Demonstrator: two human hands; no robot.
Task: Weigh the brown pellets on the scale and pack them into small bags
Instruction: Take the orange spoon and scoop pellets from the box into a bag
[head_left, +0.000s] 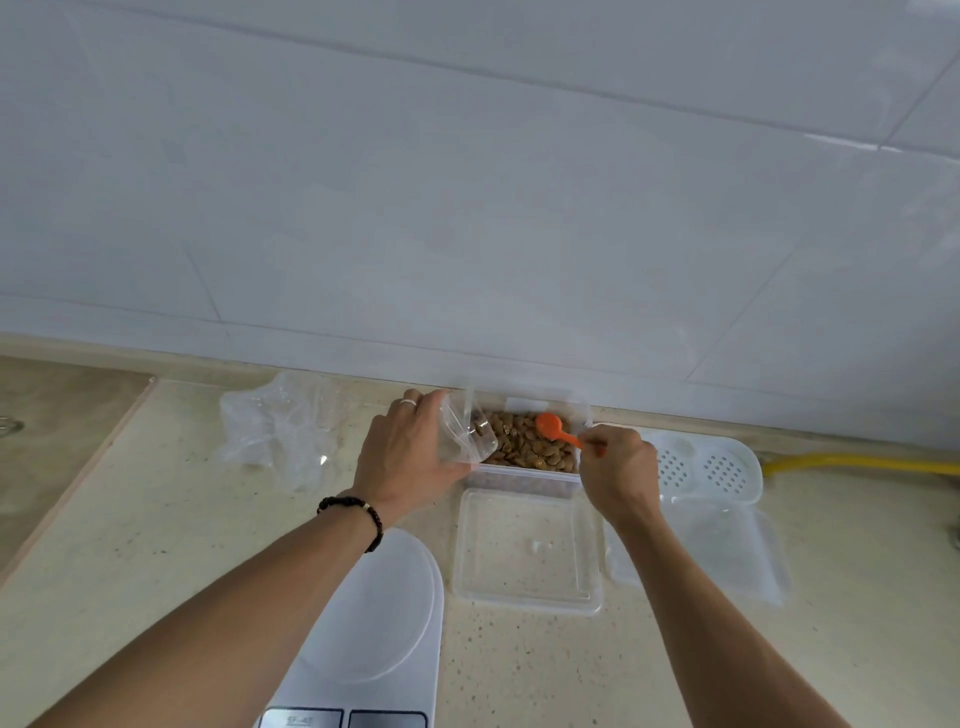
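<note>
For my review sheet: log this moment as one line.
left hand: holds small bag open | right hand: orange scoop over pellets | scale: bare

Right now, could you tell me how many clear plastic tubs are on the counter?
2. One tub full of brown pellets stands against the wall between both hands; an empty tub lies just in front of it. The flat pieces at right look like lids.

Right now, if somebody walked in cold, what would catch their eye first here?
Probably the orange spoon, held by the right hand over the clear tub of brown pellets against the back wall. Next, the left hand tilting a small clear bag at the tub's left edge. Then the white scale, nothing on its platform, near the front of the counter.
</note>
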